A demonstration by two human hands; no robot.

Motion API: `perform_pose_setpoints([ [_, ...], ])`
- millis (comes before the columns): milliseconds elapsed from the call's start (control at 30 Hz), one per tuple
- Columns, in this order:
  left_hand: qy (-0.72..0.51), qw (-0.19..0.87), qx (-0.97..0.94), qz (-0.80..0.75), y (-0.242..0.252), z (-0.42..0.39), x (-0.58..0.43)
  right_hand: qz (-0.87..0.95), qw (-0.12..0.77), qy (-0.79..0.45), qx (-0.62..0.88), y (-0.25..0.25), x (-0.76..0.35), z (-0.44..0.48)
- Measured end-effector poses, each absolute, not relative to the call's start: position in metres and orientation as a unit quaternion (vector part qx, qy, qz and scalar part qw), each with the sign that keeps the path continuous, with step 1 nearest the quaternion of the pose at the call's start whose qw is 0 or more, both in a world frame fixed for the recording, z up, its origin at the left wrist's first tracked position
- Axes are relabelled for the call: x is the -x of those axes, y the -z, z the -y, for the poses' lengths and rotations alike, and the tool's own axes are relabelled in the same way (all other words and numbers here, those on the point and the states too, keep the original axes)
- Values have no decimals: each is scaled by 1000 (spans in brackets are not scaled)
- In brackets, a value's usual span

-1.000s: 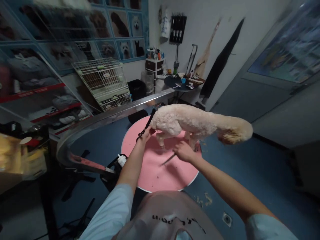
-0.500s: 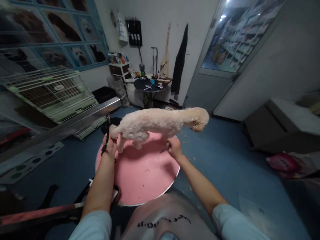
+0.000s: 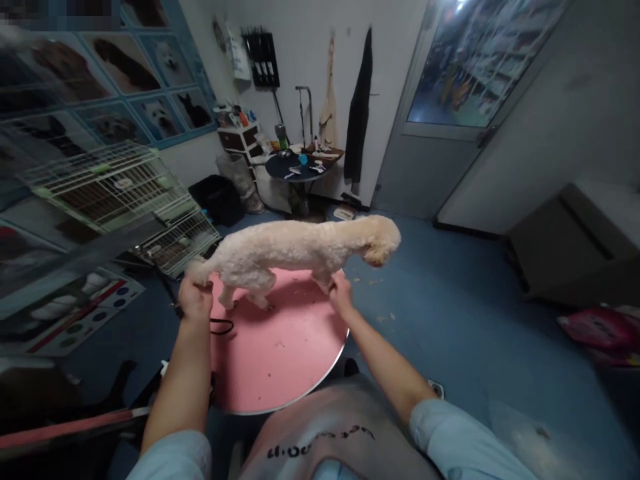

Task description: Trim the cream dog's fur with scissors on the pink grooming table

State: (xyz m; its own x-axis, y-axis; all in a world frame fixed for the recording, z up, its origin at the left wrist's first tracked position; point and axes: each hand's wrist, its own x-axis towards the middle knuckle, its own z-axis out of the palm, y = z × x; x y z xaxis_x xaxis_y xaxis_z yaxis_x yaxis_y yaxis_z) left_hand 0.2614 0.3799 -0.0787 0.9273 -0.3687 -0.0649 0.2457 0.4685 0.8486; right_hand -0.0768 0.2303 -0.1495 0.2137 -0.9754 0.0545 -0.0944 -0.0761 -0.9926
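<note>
A cream-coloured, short-clipped dog [image 3: 285, 247] stands side-on on a round pink table [image 3: 280, 360], its head to the right and turned down. My left hand [image 3: 195, 298] is closed at its rear end, around the dog's tail [image 3: 198, 270]. My right hand [image 3: 341, 293] grips the lower part of a front leg [image 3: 324, 279], with the paw hidden by my fingers. The hind legs rest on the table top. A black strap loop [image 3: 223, 326] lies by my left wrist.
Wire cages [image 3: 120, 183] stand to the left, with a metal arm in front. Behind are a small dark table [image 3: 300, 172] holding tools, a drawer unit [image 3: 240, 139] and a black bin [image 3: 217, 199]. A grey door [image 3: 425, 167] is at the back right. Hair clippings lie on the blue floor [image 3: 430, 300].
The dog and my left hand have shifted to the left in view. My right hand has come onto the front leg. The dog's head has also moved left.
</note>
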Motion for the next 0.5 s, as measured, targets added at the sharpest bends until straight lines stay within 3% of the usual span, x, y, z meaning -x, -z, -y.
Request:
perform_pose_setpoints([
  [200,162,870,-465,-4,77,-380,-260,-377,724,415,401,128,37,-290],
  [500,159,856,-490,-23,76,-385,-263,-275,851,424,138,58,16,-232],
])
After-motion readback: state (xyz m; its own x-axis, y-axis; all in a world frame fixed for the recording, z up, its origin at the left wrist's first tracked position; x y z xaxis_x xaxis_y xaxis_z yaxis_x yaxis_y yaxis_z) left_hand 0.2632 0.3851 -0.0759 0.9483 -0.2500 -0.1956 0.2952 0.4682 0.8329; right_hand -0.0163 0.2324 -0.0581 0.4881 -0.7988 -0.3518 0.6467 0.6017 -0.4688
